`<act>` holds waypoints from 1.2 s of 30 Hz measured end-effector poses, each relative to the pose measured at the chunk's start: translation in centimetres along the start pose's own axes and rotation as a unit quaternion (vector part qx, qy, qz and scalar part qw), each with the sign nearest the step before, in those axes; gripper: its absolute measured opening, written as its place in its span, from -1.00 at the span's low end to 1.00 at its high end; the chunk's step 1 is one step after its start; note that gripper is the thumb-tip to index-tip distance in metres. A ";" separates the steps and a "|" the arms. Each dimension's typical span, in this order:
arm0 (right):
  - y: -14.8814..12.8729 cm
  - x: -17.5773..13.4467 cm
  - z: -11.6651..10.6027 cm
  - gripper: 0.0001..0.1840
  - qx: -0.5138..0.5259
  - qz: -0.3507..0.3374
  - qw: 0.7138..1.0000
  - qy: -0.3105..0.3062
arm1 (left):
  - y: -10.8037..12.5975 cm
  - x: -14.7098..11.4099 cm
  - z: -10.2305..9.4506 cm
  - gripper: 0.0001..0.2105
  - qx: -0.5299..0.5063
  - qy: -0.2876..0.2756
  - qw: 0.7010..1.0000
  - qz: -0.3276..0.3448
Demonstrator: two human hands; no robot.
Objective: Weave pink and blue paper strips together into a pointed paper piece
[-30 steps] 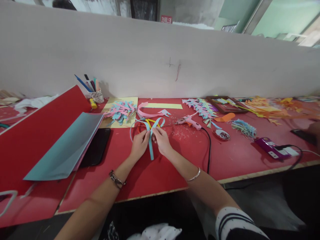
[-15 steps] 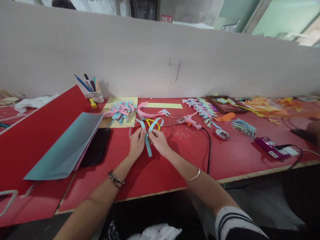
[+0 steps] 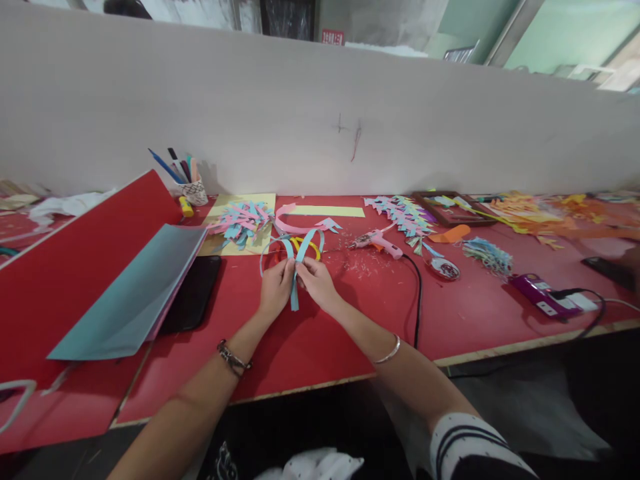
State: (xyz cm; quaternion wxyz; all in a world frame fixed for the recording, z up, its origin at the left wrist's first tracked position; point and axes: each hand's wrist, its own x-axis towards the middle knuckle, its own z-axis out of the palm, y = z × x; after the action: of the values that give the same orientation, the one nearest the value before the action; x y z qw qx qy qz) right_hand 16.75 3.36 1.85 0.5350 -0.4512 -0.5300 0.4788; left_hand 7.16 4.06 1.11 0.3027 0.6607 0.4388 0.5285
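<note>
Between both hands is a light blue paper strip (image 3: 303,247), bent into loops above my fingers, with a tail hanging below them. My left hand (image 3: 277,283) pinches it from the left side. From the right, my right hand (image 3: 317,280) pinches it too, its fingertips close against the left ones. Just behind the strip, yellow-handled scissors (image 3: 315,248) lie partly hidden on the red table (image 3: 310,353). A curved pink paper strip (image 3: 286,220) rests beyond them. Pink and blue cut strips (image 3: 245,222) are heaped on a yellow sheet to the left.
Right of my hands lies a pink glue gun (image 3: 383,244) with a black cord. Farther right are a fringed paper piece (image 3: 403,215), a purple box (image 3: 543,295) and another person's hand (image 3: 631,263). Blue paper (image 3: 135,293) and a pen cup (image 3: 194,191) stand left.
My hands have drawn slightly closer together at the strip's crossing. The loops stand more upright, and the hanging tail has swung a little left.
</note>
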 end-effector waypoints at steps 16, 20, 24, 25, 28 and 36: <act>0.5 0.1 0.0 -0.72 0.037 -0.005 0.999 0.034 | 0.1 0.1 0.0 -0.71 0.002 -0.027 1.000 -0.009; 0.5 0.0 0.1 -0.71 0.030 -0.004 1.000 0.000 | 0.1 0.1 0.0 -0.69 0.004 -0.001 1.000 -0.013; 0.2 -0.1 0.1 -0.66 0.023 0.014 1.000 -0.016 | 0.2 0.0 0.1 -0.65 -0.002 0.021 1.000 -0.019; 0.2 -0.1 0.1 -0.65 0.023 0.018 0.999 -0.016 | 0.1 -0.1 0.2 -0.64 -0.004 0.026 0.999 -0.022; 0.1 -0.1 0.1 -0.64 0.024 0.030 0.999 -0.013 | 0.0 -0.2 0.2 -0.62 -0.011 0.032 0.999 -0.033; -0.3 -0.1 -0.1 -0.70 0.031 0.018 0.998 0.042 | 0.2 0.0 0.3 -0.65 -0.027 -0.026 0.999 -0.020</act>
State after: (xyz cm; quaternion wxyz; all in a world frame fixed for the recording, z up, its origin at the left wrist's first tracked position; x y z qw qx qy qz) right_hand 16.84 3.22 2.16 0.5620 -0.4637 -0.4835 0.4852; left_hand 7.52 4.02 1.24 0.3417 0.6569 0.4295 0.5170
